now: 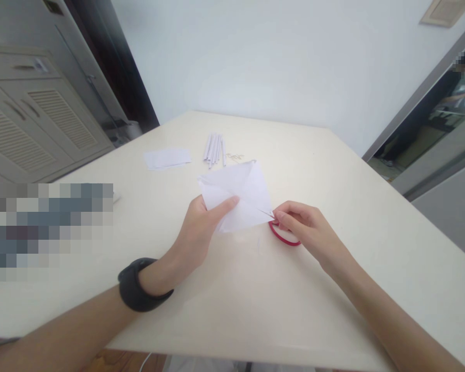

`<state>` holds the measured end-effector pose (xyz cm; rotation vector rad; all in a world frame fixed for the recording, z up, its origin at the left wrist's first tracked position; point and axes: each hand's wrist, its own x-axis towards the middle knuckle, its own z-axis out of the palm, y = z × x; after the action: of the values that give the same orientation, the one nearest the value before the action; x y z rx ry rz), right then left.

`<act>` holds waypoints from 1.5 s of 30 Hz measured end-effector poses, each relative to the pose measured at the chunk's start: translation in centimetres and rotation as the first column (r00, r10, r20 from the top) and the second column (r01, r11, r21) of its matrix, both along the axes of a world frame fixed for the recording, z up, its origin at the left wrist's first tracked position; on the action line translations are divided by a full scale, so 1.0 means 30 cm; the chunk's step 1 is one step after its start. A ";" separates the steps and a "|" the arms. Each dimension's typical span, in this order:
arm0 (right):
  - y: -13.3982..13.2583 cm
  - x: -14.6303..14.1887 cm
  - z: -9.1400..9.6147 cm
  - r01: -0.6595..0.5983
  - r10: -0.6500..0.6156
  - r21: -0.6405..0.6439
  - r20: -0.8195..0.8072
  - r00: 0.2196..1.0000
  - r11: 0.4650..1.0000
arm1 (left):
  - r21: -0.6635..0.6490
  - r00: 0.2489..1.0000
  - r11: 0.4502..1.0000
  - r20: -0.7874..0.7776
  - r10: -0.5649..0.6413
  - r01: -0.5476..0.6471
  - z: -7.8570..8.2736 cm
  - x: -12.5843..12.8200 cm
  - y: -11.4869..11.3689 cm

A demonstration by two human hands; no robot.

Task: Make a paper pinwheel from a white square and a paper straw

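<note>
A square sheet of white paper (pixel 242 181) is held a little above the table, with diagonal creases and a slit running in from its right corner. My left hand (pixel 205 222) grips it at the left side, thumb on top and fingers hidden beneath. At the right corner, my right hand (pixel 300 219) has thumb and fingertips closed together on the paper's tip. Just under those fingers shows the red handle of what look like scissors (pixel 282 238); their blades are out of sight, and whether the hand touches the handle is unclear.
Behind the paper lie several rolled white paper tubes (pixel 215 149) and some small thin pale pieces (pixel 235 156). A stack of white paper (pixel 168 158) rests to their left. The white table (pixel 352 289) meets a wall. Far right, a person (pixel 430 103) appears beyond an opening.
</note>
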<state>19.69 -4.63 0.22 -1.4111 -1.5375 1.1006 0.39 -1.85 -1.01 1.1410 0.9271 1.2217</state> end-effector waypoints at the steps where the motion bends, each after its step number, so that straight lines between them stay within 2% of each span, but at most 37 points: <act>1: 0.001 0.002 0.000 0.031 -0.032 0.016 0.006 0.999 0.999 | -0.003 1.000 1.000 -0.009 0.005 -0.005 -0.002 -0.001 0.001; 4: -0.002 0.005 0.007 0.046 -0.046 0.003 -0.034 0.998 0.999 | -0.030 0.999 1.000 -0.044 -0.006 0.004 -0.005 0.000 0.001; 9: -0.016 -0.011 0.014 -0.156 0.097 -0.193 -0.287 0.953 0.969 | -0.068 0.988 0.992 -0.100 -0.115 0.109 0.001 0.011 -0.011; 12: -0.017 -0.021 0.004 -0.197 0.120 -0.214 -0.329 0.937 0.957 | -0.088 0.963 0.973 -0.145 -0.225 0.214 0.001 0.017 -0.018; 16: -0.013 -0.017 -0.012 -0.131 0.075 -0.190 -0.277 0.958 0.973 | -0.120 0.925 0.949 -0.216 -0.313 0.293 -0.001 0.019 -0.019; 20: -0.006 0.003 -0.017 -0.013 -0.023 -0.137 -0.258 0.966 0.990 | -0.134 0.882 0.926 -0.285 -0.376 0.352 0.003 0.015 -0.007; 25: -0.001 0.028 -0.013 0.064 -0.078 -0.051 -0.339 0.938 0.997 | -0.099 0.856 0.936 -0.383 -0.348 0.337 0.013 0.008 0.010; 32: 0.007 0.030 -0.015 0.097 -0.103 -0.036 -0.335 0.936 0.995 | -0.157 0.848 0.931 -0.384 -0.365 0.329 0.017 0.003 0.017; 45: 0.003 0.031 -0.022 0.100 -0.105 -0.032 -0.316 0.943 0.994 | -0.133 0.821 0.901 -0.376 -0.430 0.412 0.002 -0.001 0.020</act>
<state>20.62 -4.54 -0.44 -1.2380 -1.2148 1.2109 0.35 -1.25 -0.94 1.4970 0.9264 0.6098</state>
